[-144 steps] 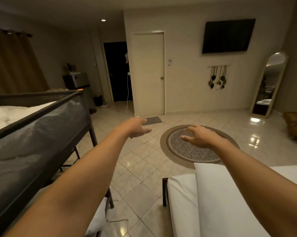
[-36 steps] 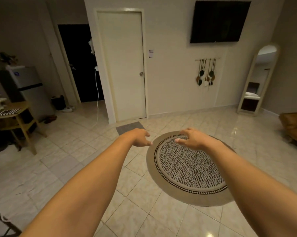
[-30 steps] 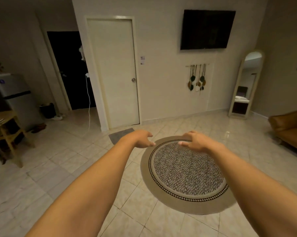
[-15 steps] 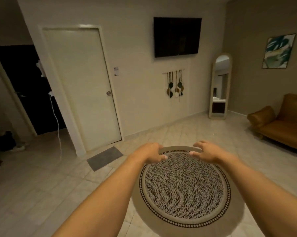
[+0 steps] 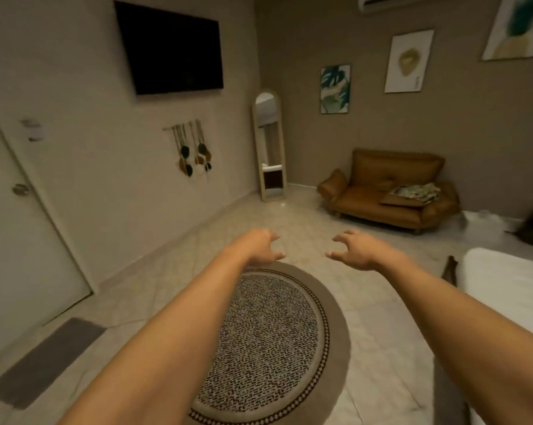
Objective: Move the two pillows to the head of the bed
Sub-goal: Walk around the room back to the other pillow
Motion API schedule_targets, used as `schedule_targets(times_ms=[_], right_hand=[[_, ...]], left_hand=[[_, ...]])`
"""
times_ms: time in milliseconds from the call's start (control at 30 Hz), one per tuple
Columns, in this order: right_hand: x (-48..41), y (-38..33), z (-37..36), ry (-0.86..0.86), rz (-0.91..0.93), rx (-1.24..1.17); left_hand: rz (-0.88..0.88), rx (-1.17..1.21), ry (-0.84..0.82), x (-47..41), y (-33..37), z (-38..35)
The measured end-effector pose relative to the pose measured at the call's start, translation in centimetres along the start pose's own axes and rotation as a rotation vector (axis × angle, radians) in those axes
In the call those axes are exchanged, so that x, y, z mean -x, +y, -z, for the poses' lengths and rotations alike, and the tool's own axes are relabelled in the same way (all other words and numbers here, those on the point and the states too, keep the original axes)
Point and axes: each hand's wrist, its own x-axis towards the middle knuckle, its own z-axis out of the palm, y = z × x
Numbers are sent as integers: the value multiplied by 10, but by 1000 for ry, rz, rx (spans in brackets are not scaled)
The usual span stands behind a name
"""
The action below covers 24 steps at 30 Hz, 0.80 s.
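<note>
Both my arms reach forward over the floor. My left hand [image 5: 260,246] and my right hand [image 5: 355,250] are empty, fingers spread and slightly curled, about a hand's width apart. A white bed [image 5: 510,286] shows at the right edge, its corner just right of my right forearm. I cannot make out a separate pillow on the white surface.
A round patterned rug [image 5: 268,338] lies on the tiled floor under my arms. A brown sofa [image 5: 388,191] stands against the far right wall, a standing mirror [image 5: 270,145] in the corner, a black TV [image 5: 170,50] on the wall, a grey mat [image 5: 44,360] by the door.
The view has swung to the right: the door slid to the left edge, the sofa and wall pictures came into view, and the white bed appeared at the right. Both hands stay empty.
</note>
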Motion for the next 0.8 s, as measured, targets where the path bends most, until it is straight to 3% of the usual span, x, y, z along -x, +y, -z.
schedule_targets(times_ms=[333, 800], right_hand=[[-10, 112, 21, 44, -386, -22], [93, 198, 16, 228, -1051, -76]], left_hand=[[-353, -62, -85, -144, 92, 2], [-926, -144, -223, -239, 244, -37]])
